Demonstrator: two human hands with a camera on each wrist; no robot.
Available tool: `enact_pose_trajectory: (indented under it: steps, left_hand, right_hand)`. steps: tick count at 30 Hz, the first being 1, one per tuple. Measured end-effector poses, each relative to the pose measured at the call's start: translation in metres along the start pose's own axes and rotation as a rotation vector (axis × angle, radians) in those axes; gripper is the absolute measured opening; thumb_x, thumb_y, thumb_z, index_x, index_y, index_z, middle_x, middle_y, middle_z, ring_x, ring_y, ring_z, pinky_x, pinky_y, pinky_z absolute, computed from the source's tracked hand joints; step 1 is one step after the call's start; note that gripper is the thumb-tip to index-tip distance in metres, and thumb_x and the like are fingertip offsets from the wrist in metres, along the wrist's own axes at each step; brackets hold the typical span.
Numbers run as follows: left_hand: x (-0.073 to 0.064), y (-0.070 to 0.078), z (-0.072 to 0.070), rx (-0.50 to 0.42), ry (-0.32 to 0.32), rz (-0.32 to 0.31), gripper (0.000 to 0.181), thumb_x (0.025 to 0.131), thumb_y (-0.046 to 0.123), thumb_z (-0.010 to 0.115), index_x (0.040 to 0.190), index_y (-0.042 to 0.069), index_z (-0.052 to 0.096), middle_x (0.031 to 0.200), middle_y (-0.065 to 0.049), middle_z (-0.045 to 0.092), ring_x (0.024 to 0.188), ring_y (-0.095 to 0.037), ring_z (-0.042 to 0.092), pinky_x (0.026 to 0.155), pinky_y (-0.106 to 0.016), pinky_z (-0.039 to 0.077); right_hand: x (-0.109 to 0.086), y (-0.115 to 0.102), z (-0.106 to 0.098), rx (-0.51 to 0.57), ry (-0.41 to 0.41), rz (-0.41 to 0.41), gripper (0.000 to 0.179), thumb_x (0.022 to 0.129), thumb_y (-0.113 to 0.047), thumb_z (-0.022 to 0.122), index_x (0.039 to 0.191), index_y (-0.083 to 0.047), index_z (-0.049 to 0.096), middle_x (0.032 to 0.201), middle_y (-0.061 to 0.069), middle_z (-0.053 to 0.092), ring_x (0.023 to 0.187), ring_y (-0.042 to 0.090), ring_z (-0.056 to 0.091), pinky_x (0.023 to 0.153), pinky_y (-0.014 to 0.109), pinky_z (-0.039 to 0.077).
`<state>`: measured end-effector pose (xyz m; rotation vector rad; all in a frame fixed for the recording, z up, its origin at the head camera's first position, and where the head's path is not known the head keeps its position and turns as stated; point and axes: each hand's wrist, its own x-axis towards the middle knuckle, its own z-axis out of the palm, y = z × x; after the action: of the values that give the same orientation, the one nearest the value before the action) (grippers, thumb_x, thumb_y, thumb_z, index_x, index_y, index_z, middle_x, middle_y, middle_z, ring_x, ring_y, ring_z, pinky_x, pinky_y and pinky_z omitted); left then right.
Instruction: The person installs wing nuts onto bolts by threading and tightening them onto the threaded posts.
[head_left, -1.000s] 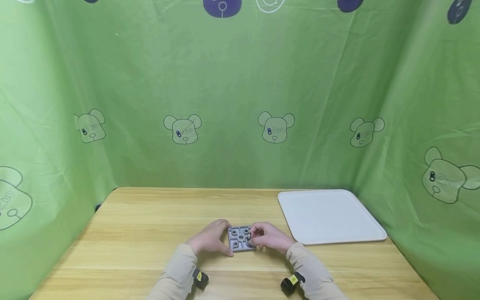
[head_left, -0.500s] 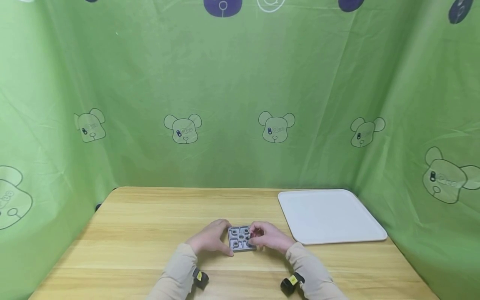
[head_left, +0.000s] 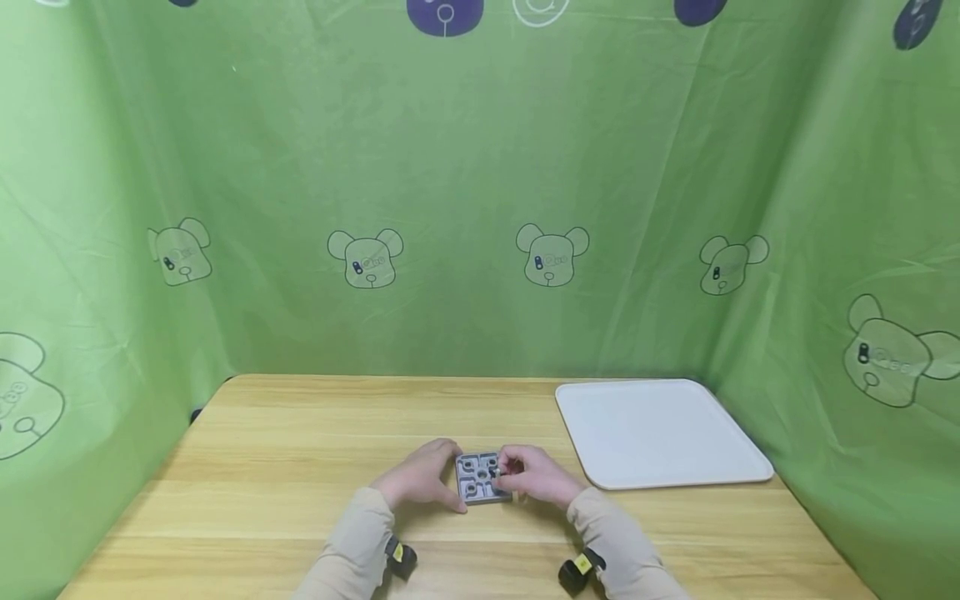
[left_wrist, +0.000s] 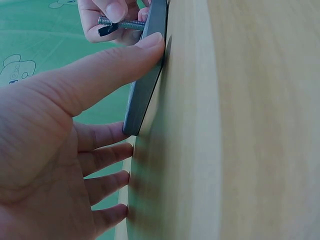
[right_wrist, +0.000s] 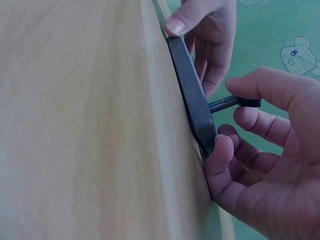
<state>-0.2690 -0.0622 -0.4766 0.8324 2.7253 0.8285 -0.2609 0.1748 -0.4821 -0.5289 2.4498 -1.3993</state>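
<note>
A grey square metal plate (head_left: 472, 490) with recessed slots and a round centre hole lies on the table between both hands. My left hand (head_left: 423, 475) grips its left side. In the left wrist view the thumb (left_wrist: 145, 45) presses the near edge and the index finger touches the far corner. A threaded bolt (right_wrist: 224, 104) stands out from the plate's upper face, with a black piece (right_wrist: 251, 103) at its outer end. My right hand (head_left: 536, 475) pinches that end between thumb and finger, while its other curled fingers (right_wrist: 220, 155) rest at the plate's right edge.
The wooden table (head_left: 322, 417) holds a white tray (head_left: 660, 433) at the back right, just beyond my right hand. A green curtain (head_left: 457, 167) with bear prints hangs behind the table and along both sides.
My right hand and wrist have shifted slightly left, its fingertips moving a little at the bolt. The left hand and the plate have stayed in place.
</note>
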Motion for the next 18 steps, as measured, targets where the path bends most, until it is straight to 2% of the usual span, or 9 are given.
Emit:
enact_pose_trajectory:
  steps: [6, 11, 18]
  left_hand:
    - [0.0000, -0.0002, 0.0005, -0.003, 0.000, -0.002, 0.083, 0.062, 0.038, 0.088, 0.129, 0.003, 0.053, 0.134, -0.012, 0.055, 0.128, -0.030, 0.050, 0.115, -0.047, 0.039]
    - [0.0002, -0.0003, 0.0009, 0.006, 0.000, 0.000, 0.083, 0.062, 0.038, 0.087, 0.128, 0.003, 0.053, 0.133, -0.012, 0.056, 0.127, -0.030, 0.051, 0.114, -0.046, 0.039]
    - [0.0005, 0.0002, 0.0005, -0.002, 0.004, 0.003, 0.081, 0.062, 0.037, 0.088, 0.127, 0.003, 0.054, 0.131, -0.011, 0.057, 0.125, -0.029, 0.052, 0.114, -0.046, 0.040]
  right_hand:
    - [0.0005, 0.0008, 0.0004, 0.000, -0.002, 0.003, 0.022, 0.079, -0.013, 0.072, 0.079, -0.005, 0.051, 0.081, 0.001, 0.055, 0.067, 0.012, 0.051, 0.049, 0.017, 0.047]
    - [0.0004, 0.0030, -0.0021, 0.001, -0.036, -0.018, 0.024, 0.076, -0.009, 0.074, 0.082, -0.002, 0.052, 0.079, 0.000, 0.054, 0.066, 0.010, 0.051, 0.049, 0.017, 0.049]
    - [-0.0026, 0.0006, -0.0059, 0.007, -0.083, -0.037, 0.017, 0.072, 0.002, 0.061, 0.087, 0.001, 0.052, 0.081, 0.002, 0.053, 0.066, 0.011, 0.053, 0.050, 0.019, 0.051]
